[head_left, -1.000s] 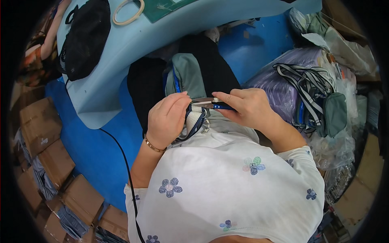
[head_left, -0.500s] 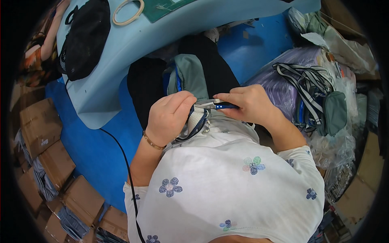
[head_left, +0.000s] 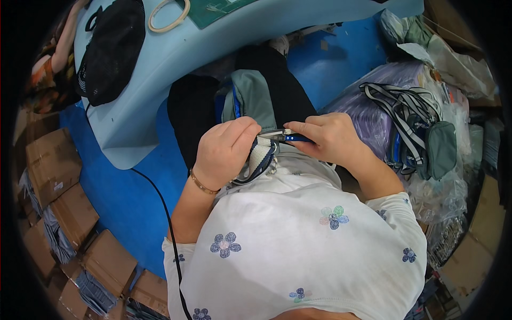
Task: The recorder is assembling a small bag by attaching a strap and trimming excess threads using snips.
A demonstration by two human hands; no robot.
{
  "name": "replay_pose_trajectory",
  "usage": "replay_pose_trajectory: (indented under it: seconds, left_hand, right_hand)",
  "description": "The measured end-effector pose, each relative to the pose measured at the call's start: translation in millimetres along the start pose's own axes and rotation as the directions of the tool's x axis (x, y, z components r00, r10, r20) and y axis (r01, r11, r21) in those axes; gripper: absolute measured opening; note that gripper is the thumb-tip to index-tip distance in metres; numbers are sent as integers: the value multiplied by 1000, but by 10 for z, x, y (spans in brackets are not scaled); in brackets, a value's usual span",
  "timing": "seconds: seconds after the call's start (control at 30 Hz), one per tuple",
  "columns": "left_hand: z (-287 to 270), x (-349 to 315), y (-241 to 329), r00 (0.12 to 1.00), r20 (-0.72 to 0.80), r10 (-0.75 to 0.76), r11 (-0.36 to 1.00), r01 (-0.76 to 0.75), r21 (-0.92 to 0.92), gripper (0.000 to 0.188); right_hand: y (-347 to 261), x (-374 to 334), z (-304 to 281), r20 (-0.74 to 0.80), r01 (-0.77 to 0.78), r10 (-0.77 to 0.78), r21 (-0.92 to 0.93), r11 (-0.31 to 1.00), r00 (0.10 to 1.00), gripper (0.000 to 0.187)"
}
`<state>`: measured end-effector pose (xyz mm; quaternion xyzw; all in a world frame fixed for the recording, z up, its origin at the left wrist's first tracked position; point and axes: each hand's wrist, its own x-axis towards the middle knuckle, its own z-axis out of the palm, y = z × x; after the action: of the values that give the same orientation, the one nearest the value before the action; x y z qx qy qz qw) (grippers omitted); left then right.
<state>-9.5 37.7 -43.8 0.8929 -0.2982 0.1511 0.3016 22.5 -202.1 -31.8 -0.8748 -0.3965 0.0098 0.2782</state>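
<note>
My left hand [head_left: 225, 148] is closed on a white and navy webbing strap [head_left: 262, 153], which hangs in a loop below the fingers. In my right hand [head_left: 329, 137] is a pair of blue-handled thread snips [head_left: 290, 137], held between thumb and fingers. Their blades point left and meet the top of the strap beside my left fingertips; the very tips are hard to make out. On my lap lies a grey-green bag [head_left: 252, 96] with blue trim, just beyond both hands.
A light blue table [head_left: 197, 45] curves across ahead, carrying a black mesh bag [head_left: 114, 53], a tape roll [head_left: 152, 24] and a green mat [head_left: 205, 18]. Cardboard boxes [head_left: 53, 160] stand at left. More strapped bags [head_left: 440, 146] lie on plastic-wrapped goods at right. Someone's arm [head_left: 65, 40] shows far left.
The snips have tilted slightly and their blades now sit closer to the strap beside my left fingers. Both hands stay almost in place.
</note>
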Motion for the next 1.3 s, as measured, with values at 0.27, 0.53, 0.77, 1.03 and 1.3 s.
replay_pose_trajectory:
  seconds: [0.27,0.53,0.77,1.03,1.3]
  left_hand:
    - [-6,-28,2,997,-7,-71,995,70,-72,20]
    - [95,-150,-37,970,-155,-187,958,145,-246,16]
    - [-22,-317,-186,689,-552,-470,882,337,-330,12]
    - [-98,-224,-219,684,-194,-704,705,637,-312,16]
    - [193,-53,-188,859,-71,-507,832,465,-303,45]
  right_hand:
    - [82,-10,45,10,-26,26,63,998,1000,28]
    - [250,72,562,347,-432,477,898,79,808,24]
    - [69,272,732,176,-386,563,879,280,808,28]
    - [-48,257,766,257,-376,561,920,107,787,30]
    - [-94,182,855,323,-245,502,945,-218,802,24]
